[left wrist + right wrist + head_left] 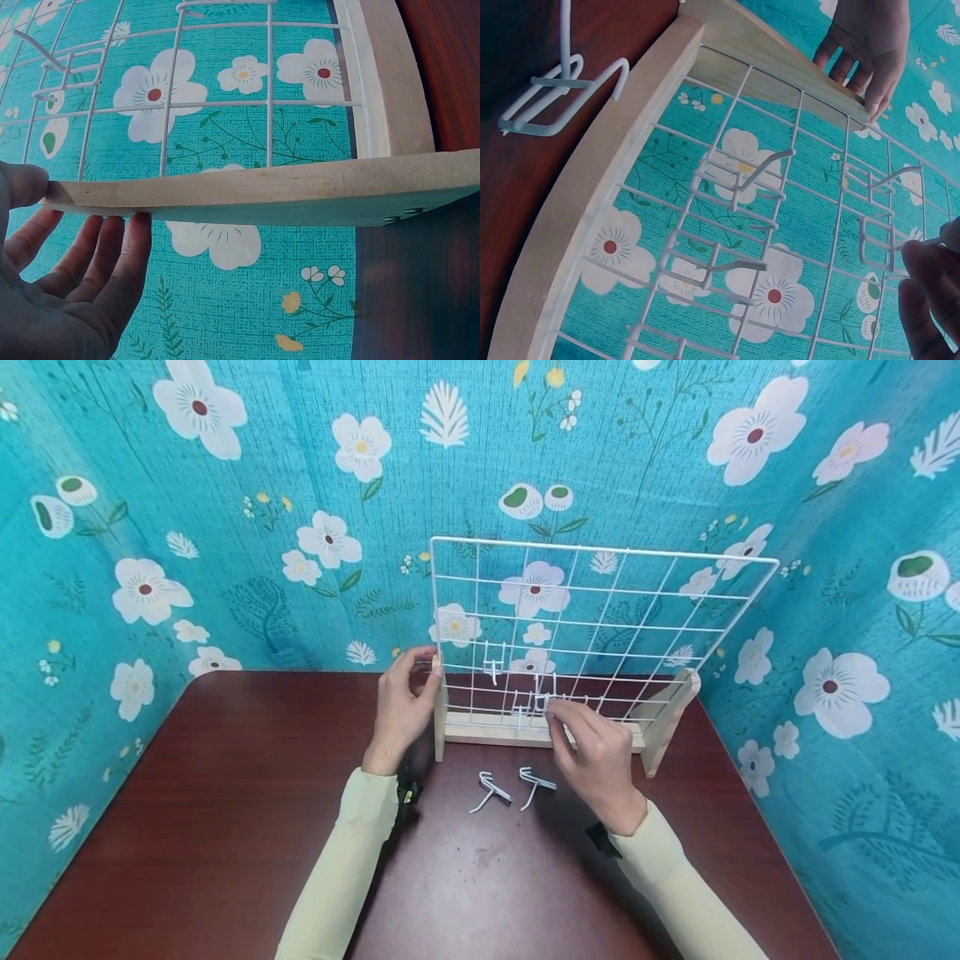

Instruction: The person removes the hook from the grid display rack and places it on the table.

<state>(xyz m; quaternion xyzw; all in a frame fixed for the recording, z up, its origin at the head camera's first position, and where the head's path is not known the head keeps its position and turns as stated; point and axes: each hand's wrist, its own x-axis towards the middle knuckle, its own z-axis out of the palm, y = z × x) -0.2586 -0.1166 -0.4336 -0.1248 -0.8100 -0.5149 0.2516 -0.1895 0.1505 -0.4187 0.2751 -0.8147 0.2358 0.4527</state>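
A white wire grid panel (603, 553) stands in a pale wooden base with two side supports. With thumb on one side and fingers on the other, my left hand (402, 710) grips the upper end of the left wooden support (247, 184). My right hand (596, 756) pinches the prong of a white wire hook (864, 244), whose frame is at the grid wires; whether it is latched on, I cannot tell. Several other hooks hang on the grid, among them an upper one (492, 667) and a lower one (712, 268). The right fingertips are partly cut off in the right wrist view.
Two loose white hooks, a left one (491, 791) and a right one (536, 782), lie on the dark red-brown table (225, 827) in front of the base. A teal flowered curtain (262, 568) hangs behind and at both sides.
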